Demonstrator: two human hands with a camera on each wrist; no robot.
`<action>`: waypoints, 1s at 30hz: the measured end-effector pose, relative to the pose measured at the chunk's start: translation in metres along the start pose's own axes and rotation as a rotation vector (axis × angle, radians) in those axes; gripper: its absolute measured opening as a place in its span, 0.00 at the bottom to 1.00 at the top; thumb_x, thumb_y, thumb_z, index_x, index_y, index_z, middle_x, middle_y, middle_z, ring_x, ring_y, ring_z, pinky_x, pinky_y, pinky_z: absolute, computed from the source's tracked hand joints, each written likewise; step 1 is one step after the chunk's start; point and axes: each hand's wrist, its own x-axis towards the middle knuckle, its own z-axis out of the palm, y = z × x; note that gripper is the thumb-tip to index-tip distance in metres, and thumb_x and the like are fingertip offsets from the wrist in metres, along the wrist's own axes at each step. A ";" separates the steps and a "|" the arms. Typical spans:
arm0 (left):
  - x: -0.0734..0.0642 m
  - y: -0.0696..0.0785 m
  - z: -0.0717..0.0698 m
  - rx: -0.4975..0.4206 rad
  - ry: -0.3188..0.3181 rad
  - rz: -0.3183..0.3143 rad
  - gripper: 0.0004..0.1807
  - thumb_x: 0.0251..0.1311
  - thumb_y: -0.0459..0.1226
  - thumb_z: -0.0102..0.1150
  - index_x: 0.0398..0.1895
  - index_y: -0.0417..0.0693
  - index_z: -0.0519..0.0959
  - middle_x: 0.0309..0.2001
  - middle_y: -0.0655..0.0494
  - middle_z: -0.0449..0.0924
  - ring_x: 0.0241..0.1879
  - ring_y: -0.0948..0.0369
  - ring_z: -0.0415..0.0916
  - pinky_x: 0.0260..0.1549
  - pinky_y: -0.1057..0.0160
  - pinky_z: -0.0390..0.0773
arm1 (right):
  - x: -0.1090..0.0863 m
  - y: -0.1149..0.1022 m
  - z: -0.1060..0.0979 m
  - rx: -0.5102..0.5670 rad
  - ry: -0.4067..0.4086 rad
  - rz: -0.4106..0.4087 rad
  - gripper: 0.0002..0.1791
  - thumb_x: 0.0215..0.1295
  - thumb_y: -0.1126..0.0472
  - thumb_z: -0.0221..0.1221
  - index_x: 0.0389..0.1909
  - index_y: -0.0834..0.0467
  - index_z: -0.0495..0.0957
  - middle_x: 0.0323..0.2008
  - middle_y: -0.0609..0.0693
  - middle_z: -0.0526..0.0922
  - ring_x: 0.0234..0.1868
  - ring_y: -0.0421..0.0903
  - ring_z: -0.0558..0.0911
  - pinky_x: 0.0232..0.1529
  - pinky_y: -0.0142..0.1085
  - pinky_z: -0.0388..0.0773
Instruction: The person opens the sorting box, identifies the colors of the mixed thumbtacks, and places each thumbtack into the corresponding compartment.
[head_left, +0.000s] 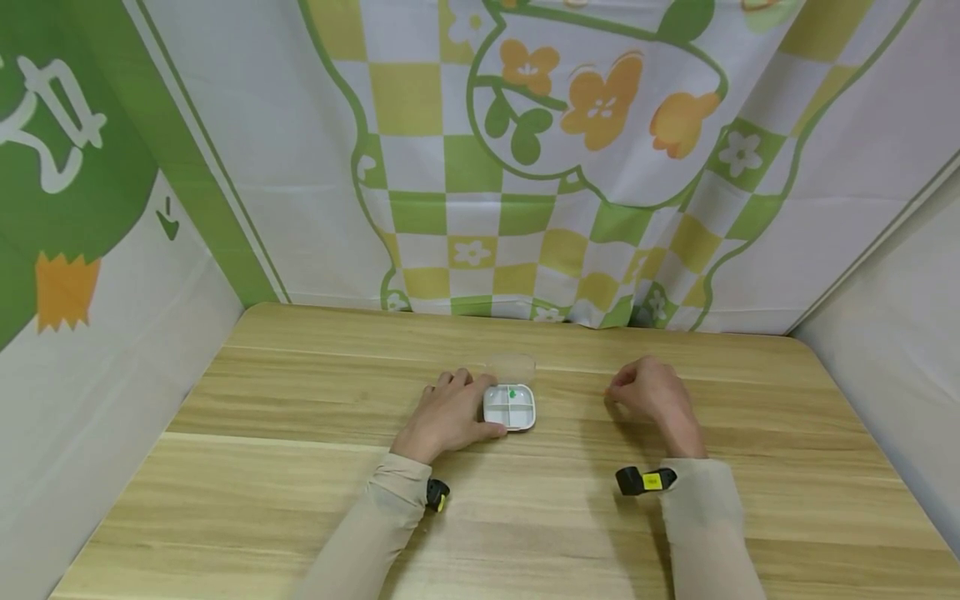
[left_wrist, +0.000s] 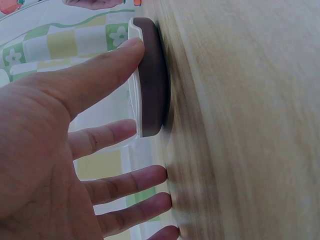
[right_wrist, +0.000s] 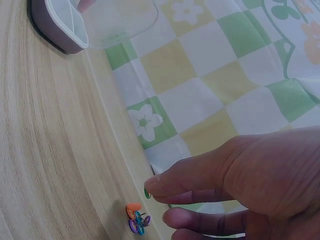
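Note:
A small pill box (head_left: 497, 418) with a white divided inside and a dark outer shell lies on the table, its clear lid (head_left: 513, 365) flipped back. Something small and green (head_left: 513, 393) sits in its far right compartment. My left hand (head_left: 450, 417) holds the box from the left, thumb at the near edge and index finger at the far edge. To the right of the box, my right hand (head_left: 654, 392) pinches a small green thumbtack (right_wrist: 147, 193), mostly covered by the fingertips. Just below those fingertips lies a cluster of orange, purple and teal thumbtacks (right_wrist: 137, 220), hidden in the head view.
The wooden table (head_left: 300, 517) has a fabric curtain (head_left: 510, 242) with green and yellow checks along its back edge. White sheets hang at both sides. Each wrist wears a black strap, such as the right strap (head_left: 637, 481).

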 end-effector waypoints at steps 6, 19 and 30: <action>0.001 -0.001 0.001 0.007 -0.011 0.000 0.41 0.56 0.56 0.72 0.71 0.53 0.72 0.55 0.44 0.74 0.55 0.45 0.70 0.52 0.40 0.70 | 0.000 -0.002 0.000 0.004 0.006 -0.013 0.05 0.58 0.58 0.67 0.31 0.54 0.88 0.33 0.49 0.88 0.41 0.54 0.83 0.43 0.51 0.77; 0.001 -0.001 0.001 0.008 -0.015 -0.006 0.41 0.57 0.56 0.72 0.71 0.53 0.71 0.55 0.44 0.74 0.55 0.45 0.70 0.52 0.41 0.70 | 0.002 -0.006 0.004 0.009 0.010 -0.044 0.04 0.60 0.59 0.67 0.29 0.54 0.88 0.32 0.48 0.87 0.38 0.51 0.83 0.42 0.49 0.77; 0.001 0.000 0.001 0.015 -0.015 -0.006 0.40 0.57 0.56 0.72 0.71 0.53 0.71 0.55 0.44 0.74 0.56 0.45 0.70 0.52 0.41 0.70 | 0.002 -0.011 0.009 0.009 0.036 -0.088 0.04 0.60 0.60 0.67 0.28 0.55 0.88 0.29 0.47 0.87 0.35 0.50 0.82 0.41 0.47 0.76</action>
